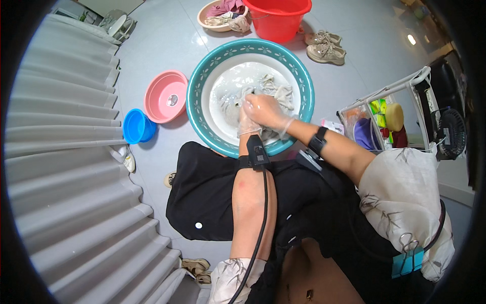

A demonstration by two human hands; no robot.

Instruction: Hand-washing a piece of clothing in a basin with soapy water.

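Observation:
A large teal-rimmed white basin (194, 91) stands on the floor before me, holding soapy water and a light-coloured wet cloth (284, 95). Both hands wear clear plastic gloves and meet near the basin's middle. My right hand (265, 110) is closed on part of the cloth, its knuckles up. Against it is my left hand (246, 116), partly covered by the right one, with cloth bunched at its fingertips. More of the cloth spreads in the water to the right of the hands and below them.
Beyond the basin stand a red bucket (279, 22) and a cream basin of clothes (216, 27). Beige shoes (325, 53) lie at right, near a white-framed rack (383, 91). A pink basin (165, 97) and blue basin (138, 126) sit left, by a grey curtain (68, 121).

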